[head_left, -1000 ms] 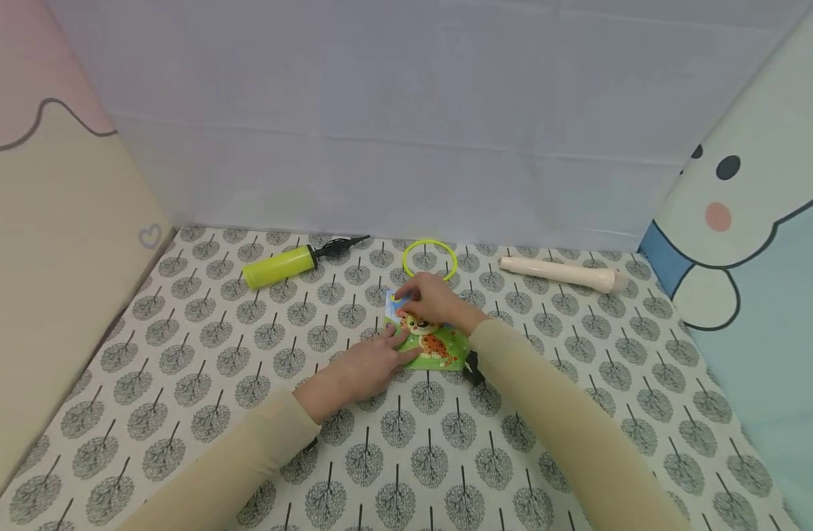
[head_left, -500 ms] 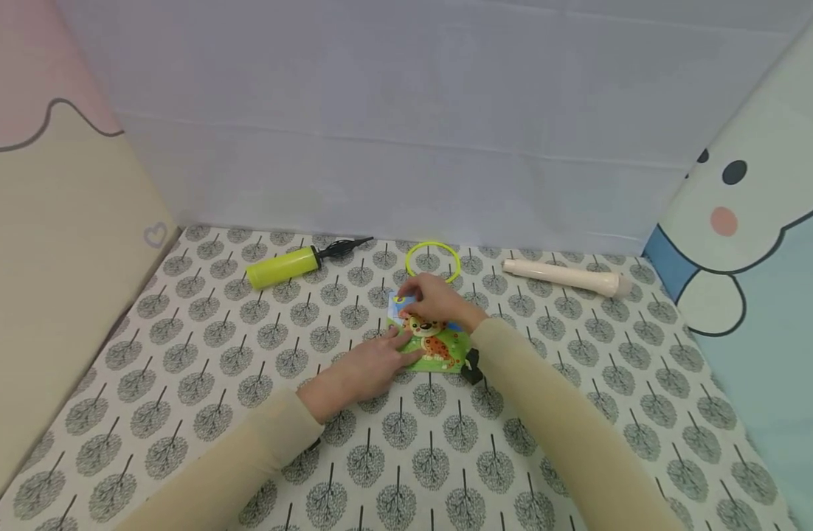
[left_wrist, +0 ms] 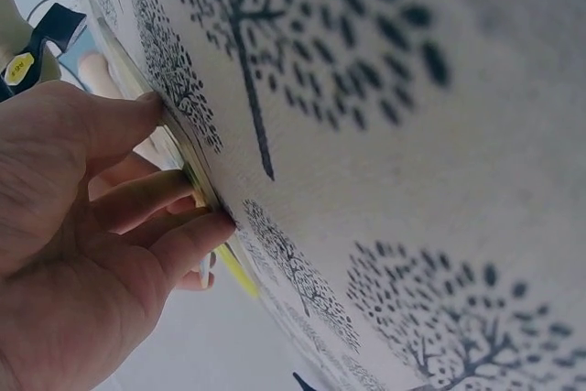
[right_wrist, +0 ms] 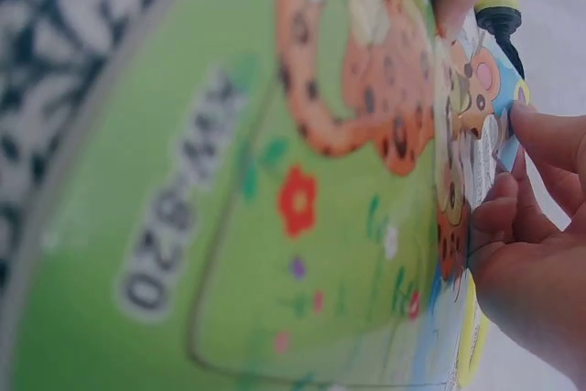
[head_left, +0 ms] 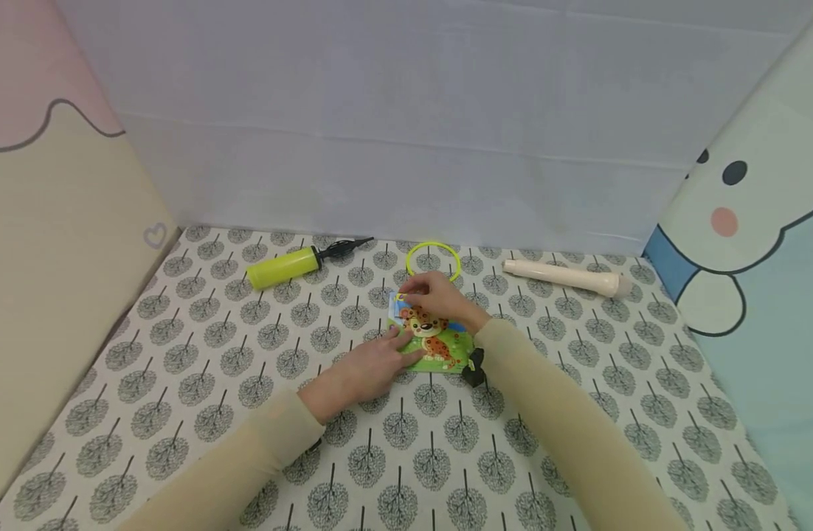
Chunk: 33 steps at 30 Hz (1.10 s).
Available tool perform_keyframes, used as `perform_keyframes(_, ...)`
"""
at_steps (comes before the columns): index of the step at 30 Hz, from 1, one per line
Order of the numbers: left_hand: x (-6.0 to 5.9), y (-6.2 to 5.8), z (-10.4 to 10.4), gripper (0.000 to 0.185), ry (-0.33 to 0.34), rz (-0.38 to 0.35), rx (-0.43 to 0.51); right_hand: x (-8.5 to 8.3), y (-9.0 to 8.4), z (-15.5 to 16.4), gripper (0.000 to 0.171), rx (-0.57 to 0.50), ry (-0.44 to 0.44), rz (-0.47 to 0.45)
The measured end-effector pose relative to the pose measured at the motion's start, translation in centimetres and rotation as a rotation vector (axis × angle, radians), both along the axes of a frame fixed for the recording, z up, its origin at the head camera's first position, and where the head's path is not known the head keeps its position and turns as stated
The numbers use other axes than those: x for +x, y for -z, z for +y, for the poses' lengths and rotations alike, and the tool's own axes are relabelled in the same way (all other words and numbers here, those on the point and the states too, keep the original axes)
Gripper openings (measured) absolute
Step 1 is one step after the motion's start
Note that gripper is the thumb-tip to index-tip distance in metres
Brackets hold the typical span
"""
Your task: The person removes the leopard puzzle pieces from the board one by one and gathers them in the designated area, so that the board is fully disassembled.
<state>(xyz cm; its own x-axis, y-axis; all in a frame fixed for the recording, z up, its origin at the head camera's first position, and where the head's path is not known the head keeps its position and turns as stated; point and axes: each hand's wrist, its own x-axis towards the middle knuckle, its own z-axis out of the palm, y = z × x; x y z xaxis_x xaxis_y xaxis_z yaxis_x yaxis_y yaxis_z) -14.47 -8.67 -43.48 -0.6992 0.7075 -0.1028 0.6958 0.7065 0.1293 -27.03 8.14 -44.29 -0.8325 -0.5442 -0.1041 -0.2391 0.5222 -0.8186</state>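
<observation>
The puzzle board [head_left: 436, 341], a flat green card with a spotted leopard cub printed on it, lies on the tree-patterned mat [head_left: 201, 354], and everything else sits around it. At the board's far corner the right hand [head_left: 440, 299] has its fingertips [right_wrist: 536, 130] curled onto a puzzle piece [head_left: 401, 304], apparently pinching it at the edge. At the board's near-left edge the left hand [head_left: 367, 365] lies with its fingers straight, pressing the board down. If that pressure slackens, the board could slide on the cloth and the piece would seat crooked; a loose pinch could let the piece slip. A yellow ring [head_left: 433, 259] lies just beyond the board; a knock of the right hand could send it skidding. The yellow pump [head_left: 283, 267] to the far left and the cream tube [head_left: 566, 276] to the far right lie well apart.
</observation>
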Motion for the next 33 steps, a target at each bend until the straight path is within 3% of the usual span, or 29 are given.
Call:
perform_keyframes(7,0.0,0.2,0.2,0.054,0.000,-0.006,0.000,0.1,-0.6,0.9,0.020,-0.094,0.031,-0.023)
perform_keyframes(19,0.0,0.1,0.0,0.054,-0.011,-0.008,0.005,-0.9,-1.5,6.2,0.025,-0.040,0.043,-0.042)
perform_keyframes(26,0.1,-0.1,0.1,0.055,-0.006,-0.005,-0.009,-0.5,-1.5,10.1,0.026,-0.013,0.067,-0.163)
perform_keyframes(33,0.2,-0.2,0.1,0.057,0.002,0.002,-0.003,-1.0,-1.1,12.2,0.024,-0.016,0.098,-0.215)
